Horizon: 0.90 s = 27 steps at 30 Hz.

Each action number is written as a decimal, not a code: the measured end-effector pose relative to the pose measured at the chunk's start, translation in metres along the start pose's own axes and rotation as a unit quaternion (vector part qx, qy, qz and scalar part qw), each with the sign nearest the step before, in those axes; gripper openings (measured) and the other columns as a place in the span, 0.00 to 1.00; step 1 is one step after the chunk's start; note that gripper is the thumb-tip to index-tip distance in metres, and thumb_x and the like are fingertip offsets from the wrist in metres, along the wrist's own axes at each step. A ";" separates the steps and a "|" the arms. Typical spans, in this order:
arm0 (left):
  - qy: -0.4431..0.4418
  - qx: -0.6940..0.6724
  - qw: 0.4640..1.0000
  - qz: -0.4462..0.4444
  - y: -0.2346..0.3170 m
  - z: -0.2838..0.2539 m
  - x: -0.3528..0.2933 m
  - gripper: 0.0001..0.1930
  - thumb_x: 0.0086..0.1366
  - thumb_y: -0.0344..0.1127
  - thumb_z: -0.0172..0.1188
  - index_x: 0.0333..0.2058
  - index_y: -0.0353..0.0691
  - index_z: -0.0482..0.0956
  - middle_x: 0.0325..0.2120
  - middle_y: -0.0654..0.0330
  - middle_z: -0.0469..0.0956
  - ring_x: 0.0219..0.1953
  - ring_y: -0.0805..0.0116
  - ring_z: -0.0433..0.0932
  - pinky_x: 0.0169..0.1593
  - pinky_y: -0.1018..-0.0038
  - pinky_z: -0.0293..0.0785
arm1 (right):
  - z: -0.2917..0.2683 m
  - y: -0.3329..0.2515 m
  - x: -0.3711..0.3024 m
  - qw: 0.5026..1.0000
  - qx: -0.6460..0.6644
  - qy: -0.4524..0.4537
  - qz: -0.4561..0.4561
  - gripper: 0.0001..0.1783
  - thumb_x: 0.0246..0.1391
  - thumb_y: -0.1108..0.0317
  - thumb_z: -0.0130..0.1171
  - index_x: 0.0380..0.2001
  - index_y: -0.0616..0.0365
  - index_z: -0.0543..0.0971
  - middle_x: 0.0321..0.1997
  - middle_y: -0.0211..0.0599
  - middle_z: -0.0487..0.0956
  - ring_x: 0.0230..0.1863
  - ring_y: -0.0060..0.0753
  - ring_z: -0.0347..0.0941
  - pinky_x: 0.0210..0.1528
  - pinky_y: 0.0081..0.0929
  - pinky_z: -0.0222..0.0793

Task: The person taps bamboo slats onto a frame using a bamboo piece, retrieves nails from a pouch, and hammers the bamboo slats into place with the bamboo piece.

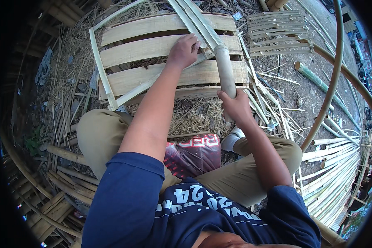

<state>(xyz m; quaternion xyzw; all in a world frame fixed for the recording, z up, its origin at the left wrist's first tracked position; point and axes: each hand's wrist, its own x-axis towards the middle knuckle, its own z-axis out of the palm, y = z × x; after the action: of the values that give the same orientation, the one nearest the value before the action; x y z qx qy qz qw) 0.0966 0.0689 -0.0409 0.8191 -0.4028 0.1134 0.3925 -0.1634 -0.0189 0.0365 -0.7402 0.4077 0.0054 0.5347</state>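
My right hand [236,106] is wrapped round the near end of a short, thick pale bamboo stick [225,68]. The stick's far end lies against the long split bamboo strips [194,20] that run away past the top edge. My left hand [185,50] has curled fingers at the edge of these strips, by a corner where a thinner strip crosses; the fingertips are partly hidden. Under both hands stands a low bench of wooden slats [140,51]. A bent frame of thin bamboo strip [98,62] lies over its left side.
Beyond the bench to the right is a slatted bamboo panel [277,33]. A green bamboo pole [322,82] and many cut poles [335,165] lie at right. An upright curved pole [335,78] rises there. Shavings and straw litter the ground around my crossed legs.
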 end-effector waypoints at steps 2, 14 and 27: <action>0.003 -0.003 1.000 0.000 0.002 0.001 0.001 0.17 0.72 0.41 0.57 0.49 0.35 0.84 0.56 0.46 0.80 0.60 0.47 0.77 0.64 0.58 0.73 | -0.001 0.002 -0.002 1.000 0.015 -0.021 0.001 0.26 0.57 0.55 0.68 0.41 0.73 0.78 0.23 0.38 0.78 0.19 0.29 0.77 0.21 0.32 0.72; 0.011 -0.018 1.000 0.016 0.000 0.003 0.002 0.15 0.72 0.37 0.56 0.47 0.35 0.84 0.54 0.45 0.80 0.56 0.44 0.78 0.61 0.57 0.74 | -0.011 -0.015 -0.018 0.997 0.008 -0.070 0.035 0.25 0.59 0.58 0.67 0.43 0.75 0.77 0.24 0.37 0.77 0.18 0.30 0.76 0.20 0.32 0.71; 0.019 -0.013 0.999 0.022 0.000 0.003 0.002 0.14 0.72 0.37 0.56 0.46 0.33 0.85 0.53 0.44 0.81 0.55 0.45 0.79 0.60 0.57 0.75 | -0.017 -0.015 -0.012 0.996 0.005 -0.080 0.033 0.27 0.58 0.57 0.67 0.44 0.75 0.77 0.25 0.39 0.78 0.18 0.30 0.76 0.19 0.32 0.72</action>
<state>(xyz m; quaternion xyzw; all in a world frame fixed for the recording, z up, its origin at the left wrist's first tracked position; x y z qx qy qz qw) 0.0978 0.0659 -0.0418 0.8025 -0.4145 0.1324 0.4083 -0.1693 -0.0239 0.0608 -0.7208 0.3876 0.0803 0.5690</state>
